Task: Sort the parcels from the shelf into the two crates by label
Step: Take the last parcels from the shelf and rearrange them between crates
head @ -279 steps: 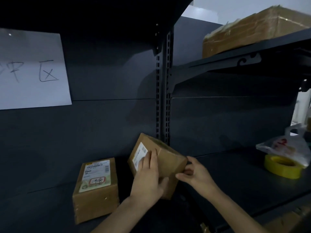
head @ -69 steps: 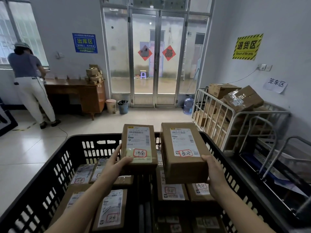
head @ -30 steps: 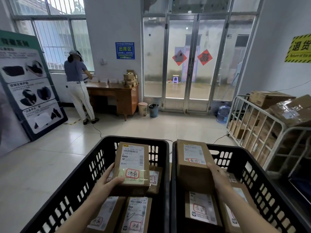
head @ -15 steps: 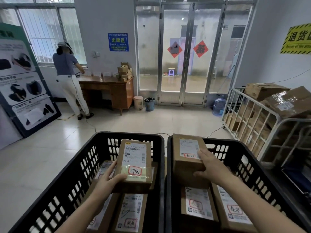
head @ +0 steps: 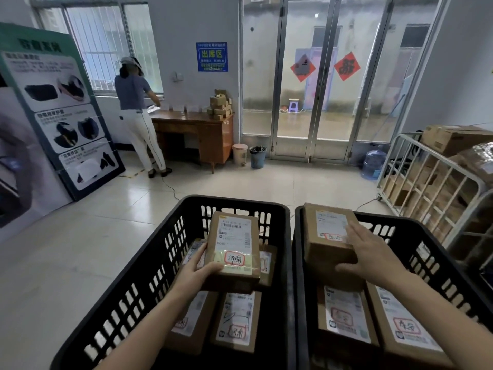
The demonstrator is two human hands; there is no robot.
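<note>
Two bare forearms reach forward from the bottom edge over two black slatted crates standing side by side, their inner walls touching. In the left crate (head: 149, 265), two parcels lie flat nearest the viewer with labels up, and at least two more show partly beneath the held one, so at least four lie there. The left hand (head: 198, 275) grips one more brown parcel (head: 234, 248) by its near left corner, thumb on top and fingers curled beneath; it hovers above that crate, long axis running away from the viewer, label up with a red-circled handwritten mark. In the right crate (head: 440, 265), two parcels lie flat side by side nearest the viewer, both bearing red-circled marks. The right hand (head: 373, 256) presses fingers over the top of a second held parcel (head: 328, 240) with the thumb against its near face; this box also points away from the viewer and stands over the crate's far left corner, whether resting or still carried cannot be told. Each hand is already directly above its own crate, so lowering is what remains. Beyond lie a tiled floor, one wooden desk (head: 202, 134) stacked with small boxes, one person (head: 136, 102) standing at it, a wire cage trolley (head: 437, 193) of cartons on the right, and glass doors (head: 314, 76).
</note>
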